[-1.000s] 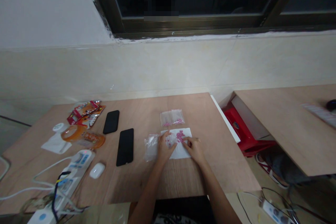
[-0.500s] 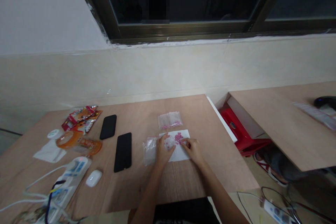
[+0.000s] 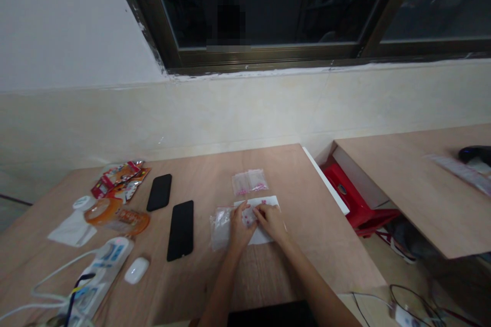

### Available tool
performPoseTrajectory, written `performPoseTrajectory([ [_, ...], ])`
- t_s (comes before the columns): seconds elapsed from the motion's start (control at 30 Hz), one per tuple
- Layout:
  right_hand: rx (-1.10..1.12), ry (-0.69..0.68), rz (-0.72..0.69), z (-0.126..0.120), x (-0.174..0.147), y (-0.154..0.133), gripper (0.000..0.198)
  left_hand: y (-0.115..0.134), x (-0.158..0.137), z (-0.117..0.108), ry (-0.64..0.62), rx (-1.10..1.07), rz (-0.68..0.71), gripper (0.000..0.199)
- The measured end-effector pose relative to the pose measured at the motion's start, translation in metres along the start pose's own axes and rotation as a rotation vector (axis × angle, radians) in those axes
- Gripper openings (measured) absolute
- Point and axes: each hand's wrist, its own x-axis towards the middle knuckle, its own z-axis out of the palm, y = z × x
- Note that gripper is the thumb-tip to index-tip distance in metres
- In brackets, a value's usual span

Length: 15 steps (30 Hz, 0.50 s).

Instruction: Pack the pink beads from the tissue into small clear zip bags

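My left hand (image 3: 240,227) is closed on a small clear plastic bag (image 3: 248,216) with a few pink beads inside. Fingertips pinched, my right hand (image 3: 271,220) is at the bag's right edge; whatever is between them is too small to make out. Both hands are over a sheet of white paper (image 3: 261,237). Pink beads (image 3: 264,202) show on the paper just beyond my right hand, which hides most of the pile. Past the paper lie two clear bags (image 3: 258,180) with pink beads at their bottoms. More clear bags (image 3: 220,229) lie left of my left hand.
Two black phones (image 3: 180,230) lie to the left. Further left are an orange bottle (image 3: 117,215), snack packets (image 3: 120,180), a white tissue (image 3: 72,230), a white earbud case (image 3: 137,270) and a power strip (image 3: 103,276) with cables. A red stool (image 3: 347,196) stands between the tables.
My right hand has moved left from the bead pile to the bag in my left hand, now covering most of the beads. The view has tilted up slightly.
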Motion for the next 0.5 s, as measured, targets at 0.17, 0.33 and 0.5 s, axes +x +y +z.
performPoseTrajectory([
  [0.17,0.033,0.023,0.004,-0.008,-0.009,0.009,0.035,-0.003,-0.001,0.001,0.002,-0.001,-0.016,0.067],
  [0.33,-0.026,0.137,0.092,-0.021,-0.025,0.026,0.03,-0.005,-0.001,0.002,-0.009,0.009,-0.036,0.068],
  [0.5,-0.026,0.106,0.098,-0.017,-0.036,0.04,0.027,-0.003,-0.001,0.001,-0.004,0.014,-0.046,0.066],
])
